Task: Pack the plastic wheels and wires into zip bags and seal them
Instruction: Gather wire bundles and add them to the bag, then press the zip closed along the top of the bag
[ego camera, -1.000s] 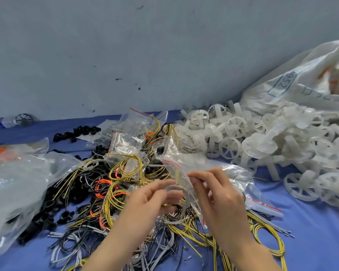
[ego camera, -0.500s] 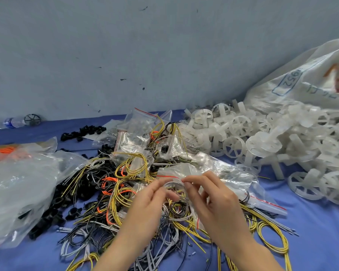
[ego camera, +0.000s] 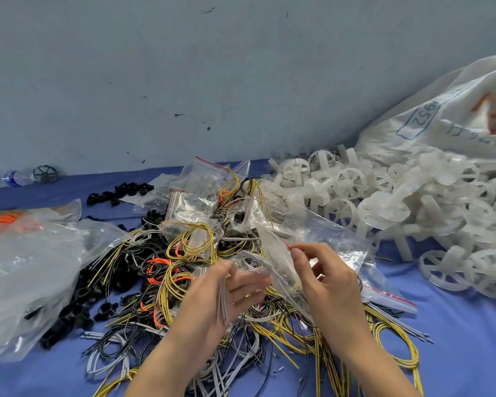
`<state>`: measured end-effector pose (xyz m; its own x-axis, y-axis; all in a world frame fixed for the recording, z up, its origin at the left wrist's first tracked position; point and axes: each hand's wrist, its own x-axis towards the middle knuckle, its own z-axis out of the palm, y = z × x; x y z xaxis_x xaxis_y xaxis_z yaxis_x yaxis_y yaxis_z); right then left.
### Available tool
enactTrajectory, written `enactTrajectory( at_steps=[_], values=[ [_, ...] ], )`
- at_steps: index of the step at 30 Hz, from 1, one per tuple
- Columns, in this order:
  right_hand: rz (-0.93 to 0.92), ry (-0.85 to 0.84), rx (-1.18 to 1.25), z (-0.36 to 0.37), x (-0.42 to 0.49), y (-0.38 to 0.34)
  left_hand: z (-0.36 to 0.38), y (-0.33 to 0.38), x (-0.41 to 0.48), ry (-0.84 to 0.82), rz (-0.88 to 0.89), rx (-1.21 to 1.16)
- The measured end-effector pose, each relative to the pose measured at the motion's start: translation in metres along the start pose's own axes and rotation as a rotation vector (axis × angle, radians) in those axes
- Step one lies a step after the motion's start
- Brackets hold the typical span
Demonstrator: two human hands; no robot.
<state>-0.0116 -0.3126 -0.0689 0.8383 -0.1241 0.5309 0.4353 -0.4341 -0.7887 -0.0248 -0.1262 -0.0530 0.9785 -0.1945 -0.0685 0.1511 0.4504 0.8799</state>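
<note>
— The hands have drawn apart since a moment ago. The left hand has dropped lower with a grey wire coil, and the right hand has raised the zip bag above the wire heap.

— Is the left one really holding that coil?

— It's blurred, but the strands seem to run between thumb and fingers, so I'd say a loose grip. The right hand pinches the bag at its red-striped mouth, thumb against fingertip.

— How will that stuff handle?

— The film is thin, crinkly and slick, and I'd guess it weighs nothing. It will flop shut unless the lip is kept pinched, so the stiffer zip strip is the place to hold it. The wires look springy and light, and a coil should be held across its loops or it fans out and snags.

— And the wheels?

— The plastic wheels are heaped on the blue counter to the right. They're milky, rigid and spoked. I'd take them by the rim.
</note>
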Motion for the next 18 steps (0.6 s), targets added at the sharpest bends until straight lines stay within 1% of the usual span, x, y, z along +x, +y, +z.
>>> enactTrajectory(
  at_steps=[1,3,5,7,8,10,12,14,18],
  values=[
    [-0.005,-0.012,-0.002,0.0,0.0,-0.001,0.0,0.004,-0.004,-0.044,-0.025,-0.116],
    [-0.027,-0.049,-0.018,0.002,-0.002,-0.003,-0.002,0.011,-0.011,-0.114,-0.053,-0.258],
    [-0.042,-0.11,-0.032,0.003,-0.003,-0.004,-0.005,0.018,-0.016,-0.144,-0.072,-0.273],
    [-0.041,-0.178,-0.034,0.004,-0.005,-0.002,-0.006,0.025,-0.016,-0.154,-0.139,-0.164],
    [-0.041,-0.202,-0.031,0.005,-0.005,-0.001,-0.005,0.028,-0.015,-0.147,-0.192,-0.059],
    [-0.043,-0.222,-0.025,0.006,-0.006,0.001,-0.003,0.03,-0.011,-0.106,-0.311,0.177],
    [-0.049,-0.216,-0.018,0.007,-0.006,0.001,0.0,0.027,-0.007,-0.047,-0.387,0.317],
    [-0.059,-0.204,-0.014,0.008,-0.005,0.001,0.007,0.022,-0.005,-0.017,-0.406,0.391],
    [-0.115,-0.198,-0.049,0.008,-0.007,0.0,0.02,0.01,-0.003,0.035,-0.325,0.404]
  ],
)
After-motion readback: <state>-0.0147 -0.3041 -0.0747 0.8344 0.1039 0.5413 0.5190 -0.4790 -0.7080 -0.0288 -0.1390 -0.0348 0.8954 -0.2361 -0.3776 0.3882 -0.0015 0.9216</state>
